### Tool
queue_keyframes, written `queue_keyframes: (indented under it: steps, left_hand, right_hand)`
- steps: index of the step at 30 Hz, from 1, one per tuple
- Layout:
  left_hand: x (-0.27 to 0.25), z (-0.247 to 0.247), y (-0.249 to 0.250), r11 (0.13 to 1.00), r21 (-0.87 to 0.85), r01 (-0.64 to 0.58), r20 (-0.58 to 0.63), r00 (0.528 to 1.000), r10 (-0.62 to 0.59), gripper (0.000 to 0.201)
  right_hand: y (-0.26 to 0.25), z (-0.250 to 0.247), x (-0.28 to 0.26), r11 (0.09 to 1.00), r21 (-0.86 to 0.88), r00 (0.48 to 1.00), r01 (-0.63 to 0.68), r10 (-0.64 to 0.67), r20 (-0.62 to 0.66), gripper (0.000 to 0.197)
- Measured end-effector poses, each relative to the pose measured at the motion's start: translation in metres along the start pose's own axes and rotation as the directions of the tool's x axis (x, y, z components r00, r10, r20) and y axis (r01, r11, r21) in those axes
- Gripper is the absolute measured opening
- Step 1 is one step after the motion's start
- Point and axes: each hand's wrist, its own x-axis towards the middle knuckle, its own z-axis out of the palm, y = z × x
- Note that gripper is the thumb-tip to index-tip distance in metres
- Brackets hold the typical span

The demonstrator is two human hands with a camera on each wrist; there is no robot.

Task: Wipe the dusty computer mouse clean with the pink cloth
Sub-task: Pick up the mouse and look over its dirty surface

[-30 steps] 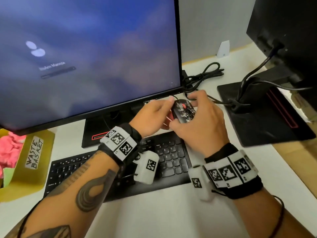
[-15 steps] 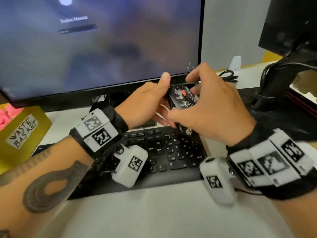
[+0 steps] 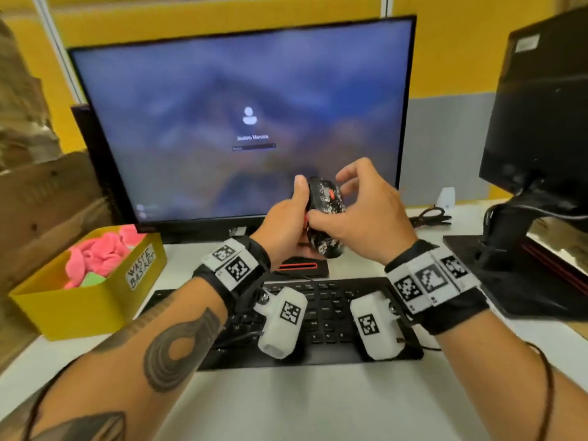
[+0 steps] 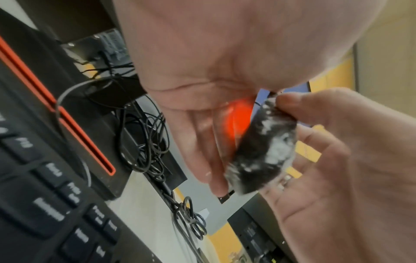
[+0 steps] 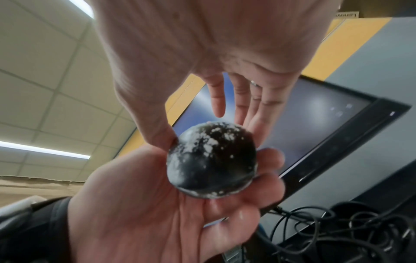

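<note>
The computer mouse [image 3: 324, 202] is black, speckled with white dust, with a red wheel, and is held up in front of the screen. My left hand [image 3: 286, 224] cradles it from below, thumb up along its left side. In the right wrist view the mouse [image 5: 211, 160] lies in the left palm [image 5: 180, 213]. My right hand [image 3: 348, 198] holds it loosely, thumb [image 5: 155, 129] on one edge, fingers [image 4: 315, 138] behind the other side, index finger lifted. Crumpled pink cloth [image 3: 95, 256] lies in a yellow box [image 3: 63, 310] at the left; no hand touches it.
A black keyboard [image 3: 324, 313] lies under my wrists, with the lit monitor [image 3: 248, 106] behind it. A second monitor on a black stand [image 3: 525, 272] is at the right. Tangled black cables [image 3: 429, 214] lie behind. Brown cardboard [image 3: 38, 192] stands at the far left.
Both hands have raised the mouse from just above the keyboard to in front of the screen. The right index finger has come off it. The head view has tilted up.
</note>
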Motion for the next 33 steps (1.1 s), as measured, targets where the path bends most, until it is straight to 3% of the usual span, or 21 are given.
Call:
queue_keyframes:
  steps: [4, 8, 14, 19, 25, 29, 31, 33]
  left_hand:
    - [-0.023, -0.018, -0.004, 0.993, -0.073, 0.092, 0.115, 0.990, -0.083, 0.073]
    - [-0.031, -0.047, -0.013, 0.992, -0.059, 0.107, 0.133, 0.986, -0.099, 0.073]
    - [-0.016, -0.084, -0.031, 0.982, -0.181, 0.054, 0.097, 0.995, -0.037, 0.086]
    - [-0.020, -0.114, -0.043, 0.948, -0.314, 0.043, 0.111, 0.994, -0.008, 0.090]
    - [-0.030, -0.144, -0.046, 0.926, -0.377, -0.022, 0.159, 0.983, 0.088, 0.093]
    - [-0.037, -0.158, -0.049, 0.920, -0.391, -0.019, 0.192, 0.976, 0.101, 0.097]
    - [-0.039, -0.161, -0.052, 0.914, -0.404, -0.031, 0.170, 0.980, 0.109, 0.097]
    - [-0.039, -0.159, -0.055, 0.904, -0.424, -0.054, 0.134, 0.983, 0.122, 0.098]
  right_hand:
    - [-0.014, 0.023, -0.010, 0.999, 0.032, 1.000, 0.025, -0.026, 0.011, 0.063]
    - [-0.025, 0.045, -0.015, 0.998, 0.044, 0.996, 0.045, -0.048, 0.070, 0.065]
    - [-0.043, 0.062, -0.014, 0.995, 0.068, 0.981, 0.071, -0.081, 0.174, 0.073]
    - [-0.055, 0.070, -0.021, 0.979, 0.189, 0.942, 0.074, -0.130, 0.309, 0.076]
    - [-0.060, 0.087, -0.012, 0.928, 0.372, 0.968, 0.030, -0.121, 0.222, 0.050]
    - [-0.059, 0.097, -0.007, 0.848, 0.509, 0.968, -0.149, 0.021, 0.249, 0.035]
    - [-0.055, 0.097, -0.012, 0.758, 0.576, 0.928, -0.307, 0.104, 0.358, 0.029]
    - [-0.051, 0.097, -0.020, 0.648, 0.599, 0.848, -0.471, 0.145, 0.510, 0.034]
